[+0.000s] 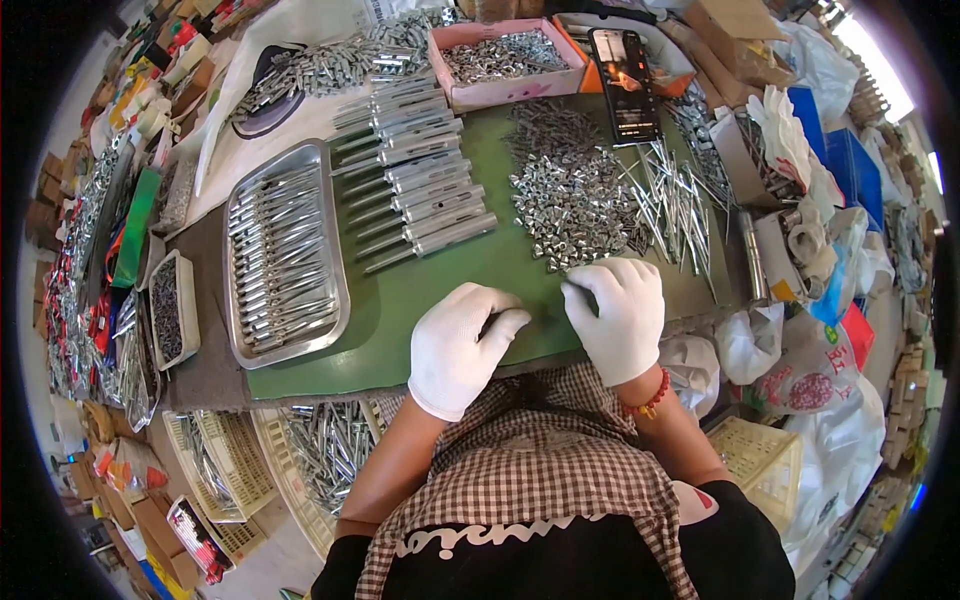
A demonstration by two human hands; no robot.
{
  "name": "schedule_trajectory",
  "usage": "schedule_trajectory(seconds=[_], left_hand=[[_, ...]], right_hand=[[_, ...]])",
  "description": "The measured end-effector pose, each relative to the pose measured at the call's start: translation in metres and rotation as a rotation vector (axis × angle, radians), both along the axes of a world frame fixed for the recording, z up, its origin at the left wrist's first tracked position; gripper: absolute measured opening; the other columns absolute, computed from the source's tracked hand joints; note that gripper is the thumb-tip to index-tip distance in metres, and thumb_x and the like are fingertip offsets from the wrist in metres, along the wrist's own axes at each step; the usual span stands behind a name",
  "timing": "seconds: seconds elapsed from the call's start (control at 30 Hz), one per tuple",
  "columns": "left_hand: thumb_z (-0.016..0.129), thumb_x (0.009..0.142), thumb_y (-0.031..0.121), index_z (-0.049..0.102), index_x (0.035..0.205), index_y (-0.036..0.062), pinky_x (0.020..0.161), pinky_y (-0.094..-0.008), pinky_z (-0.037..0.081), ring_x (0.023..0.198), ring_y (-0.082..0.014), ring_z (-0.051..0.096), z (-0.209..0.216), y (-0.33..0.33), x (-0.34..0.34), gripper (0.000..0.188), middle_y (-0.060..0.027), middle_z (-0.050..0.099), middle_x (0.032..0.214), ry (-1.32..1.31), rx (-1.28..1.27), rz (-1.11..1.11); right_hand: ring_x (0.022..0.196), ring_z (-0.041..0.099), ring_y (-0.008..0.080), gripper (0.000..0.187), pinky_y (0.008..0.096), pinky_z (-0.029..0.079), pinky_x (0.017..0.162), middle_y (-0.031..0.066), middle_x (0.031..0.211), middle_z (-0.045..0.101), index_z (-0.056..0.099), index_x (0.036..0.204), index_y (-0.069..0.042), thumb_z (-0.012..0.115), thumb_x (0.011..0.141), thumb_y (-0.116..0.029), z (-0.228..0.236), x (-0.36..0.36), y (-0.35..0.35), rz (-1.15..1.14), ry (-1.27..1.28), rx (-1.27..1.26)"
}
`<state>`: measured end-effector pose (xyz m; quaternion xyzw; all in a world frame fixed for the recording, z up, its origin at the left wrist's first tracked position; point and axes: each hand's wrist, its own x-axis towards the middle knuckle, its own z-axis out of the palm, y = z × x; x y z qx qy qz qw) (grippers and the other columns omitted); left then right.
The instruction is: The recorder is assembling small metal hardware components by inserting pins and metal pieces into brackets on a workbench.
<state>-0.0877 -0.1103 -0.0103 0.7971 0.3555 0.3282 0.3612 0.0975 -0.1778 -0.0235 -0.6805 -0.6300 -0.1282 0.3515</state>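
Small metal sleeves (565,200): loose heap just beyond the right hand, near edge close to its knuckles.
Right hand (622,312): white glove, half curled, thumb toward the left hand; can't tell if anything is gripped.
Left hand (462,348): white glove, half curled, thumb close to index finger; grip contents can't be told.
Gap: hands apart, fingertips facing each other over green work surface (410,305).
Thin metal rods (680,205): loose, beyond the right hand and to its right.
Anchor bolts (420,190): stacked in rows beyond the left hand, slightly left.
Metal tray (340,262): left of the left hand, filled with long metal pieces (285,255).
Dark screws (550,130): behind the sleeves, farther from the right hand.
Phone (625,88): farther out from the right hand, screen lit.
Pink box (520,90): beyond both hands, small metal parts inside.
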Motion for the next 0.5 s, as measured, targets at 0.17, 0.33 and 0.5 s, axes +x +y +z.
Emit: schedule_trajectory(seconds=[0.17,0.33,0.5], left_hand=[[0.071,0.083,0.01,0.07,0.09,0.006,0.071,-0.036,0.052,0.078,-0.0294,0.065,0.002,0.0,0.0,0.008,-0.0111,0.067,0.086,0.023,0.024,-0.022],[0.07,0.083,0.006,0.069,0.091,0.0037,0.075,-0.0355,0.053,0.084,-0.03,0.067,-0.002,0.002,0.001,0.009,-0.0124,0.07,0.091,-0.007,0.043,-0.056],[0.071,0.08,0.006,0.067,0.09,0.0075,0.073,-0.0362,0.054,0.082,-0.0283,0.068,-0.005,0.001,-0.001,0.011,-0.0078,0.07,0.09,-0.027,0.096,-0.165]], right_hand=[[0.08,0.063,0.0264,0.013,0.0417,0.047,0.078,0.0022,0.083,0.065,0.064,0.083,-0.016,0.075,0.076,-0.014,0.002,0.004,0.009,-0.062,-0.037,-0.056],[0.082,0.063,0.0265,0.014,0.0413,0.047,0.078,0.0028,0.085,0.066,0.066,0.087,-0.016,0.075,0.076,-0.014,0.01,-0.005,-0.003,0.018,-0.01,-0.024],[0.08,0.064,0.0295,0.017,0.0408,0.05,0.074,0.0068,0.086,0.067,0.068,0.093,-0.01,0.075,0.078,-0.011,0.011,-0.025,-0.019,0.233,0.385,-0.152]])
